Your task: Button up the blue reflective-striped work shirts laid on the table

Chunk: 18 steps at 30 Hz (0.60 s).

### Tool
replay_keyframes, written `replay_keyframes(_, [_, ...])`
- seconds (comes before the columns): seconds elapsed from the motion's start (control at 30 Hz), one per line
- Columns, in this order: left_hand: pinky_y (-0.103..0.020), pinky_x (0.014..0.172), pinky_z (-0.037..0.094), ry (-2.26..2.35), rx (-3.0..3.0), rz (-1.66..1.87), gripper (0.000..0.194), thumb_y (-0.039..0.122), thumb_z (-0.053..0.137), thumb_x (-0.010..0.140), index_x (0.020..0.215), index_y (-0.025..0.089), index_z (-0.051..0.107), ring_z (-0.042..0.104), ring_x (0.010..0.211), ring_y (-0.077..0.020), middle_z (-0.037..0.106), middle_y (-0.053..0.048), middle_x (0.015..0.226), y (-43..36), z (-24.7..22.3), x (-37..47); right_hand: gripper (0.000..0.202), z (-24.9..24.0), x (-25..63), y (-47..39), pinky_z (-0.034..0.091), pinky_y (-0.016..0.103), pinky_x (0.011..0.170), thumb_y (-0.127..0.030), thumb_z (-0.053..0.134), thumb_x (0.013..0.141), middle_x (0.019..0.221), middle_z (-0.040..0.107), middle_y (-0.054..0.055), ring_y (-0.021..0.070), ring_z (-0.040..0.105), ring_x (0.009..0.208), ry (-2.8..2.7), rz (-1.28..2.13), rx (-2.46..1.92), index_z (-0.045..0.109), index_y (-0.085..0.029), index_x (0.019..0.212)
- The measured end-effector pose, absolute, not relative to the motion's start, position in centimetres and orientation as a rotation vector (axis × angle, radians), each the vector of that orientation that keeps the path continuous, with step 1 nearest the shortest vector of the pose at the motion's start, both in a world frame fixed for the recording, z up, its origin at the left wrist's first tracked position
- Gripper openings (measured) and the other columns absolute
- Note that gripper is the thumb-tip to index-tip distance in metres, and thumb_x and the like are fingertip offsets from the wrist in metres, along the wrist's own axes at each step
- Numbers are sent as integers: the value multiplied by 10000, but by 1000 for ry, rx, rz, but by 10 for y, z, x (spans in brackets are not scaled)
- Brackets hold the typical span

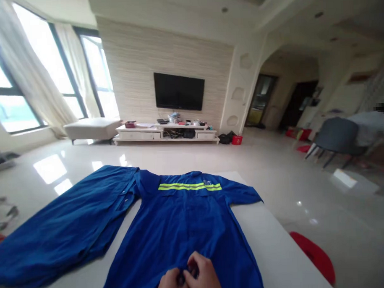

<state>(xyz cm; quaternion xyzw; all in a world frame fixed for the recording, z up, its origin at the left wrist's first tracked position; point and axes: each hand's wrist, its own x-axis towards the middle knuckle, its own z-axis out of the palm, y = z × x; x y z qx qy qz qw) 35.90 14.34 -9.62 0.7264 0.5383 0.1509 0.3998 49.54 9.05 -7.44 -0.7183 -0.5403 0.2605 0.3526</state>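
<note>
A blue short-sleeved work shirt [169, 220] lies spread out, front up, on a white table [271, 246]. A yellow-green and grey reflective band crosses its chest, and small light lettering shows near one end of the band. At the lower front of the shirt, my left hand [172, 283] and my right hand [203, 274] meet, both closed with bent fingers. They pinch the blue cloth along its front opening; the exact bit between the fingertips is dark and hard to make out. Left of the shirt lie blue trousers [68, 219], laid lengthwise and partly touching its sleeve.
A red round stool [314, 257] stands by the table's right side. Across the shiny floor are a low white TV cabinet [138, 135], a wall television [179, 92] and a pale bench [92, 130]. At the far right, a person sits by a grey chair [336, 134].
</note>
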Motion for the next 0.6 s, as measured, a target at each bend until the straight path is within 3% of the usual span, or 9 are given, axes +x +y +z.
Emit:
replay_keyframes(0.17, [-290,611,297,1269,1869,371,245,376,541,783,614,202,503,500,625,-169,565,-13,606,141,-63,353,123,-49,489,83,438,246,755,-110,575,834,852,697,21,166,656,820,-1352,684,-1832,647,-209,844])
replay_keyframes(0.3, [-284,597,279,1247,1839,378,306,442,523,783,593,208,471,456,601,-156,500,7,565,140,-50,353,148,-42,493,81,445,237,783,-106,607,826,895,727,32,165,673,851,-1353,746,-1796,693,-195,907])
replay_keyframes(0.6, [-264,589,330,1224,1723,464,280,404,548,798,612,199,499,509,587,-148,550,7,576,135,-37,356,70,-46,505,88,431,244,754,-151,666,853,801,713,13,146,634,779,-1162,833,-1659,702,-169,796])
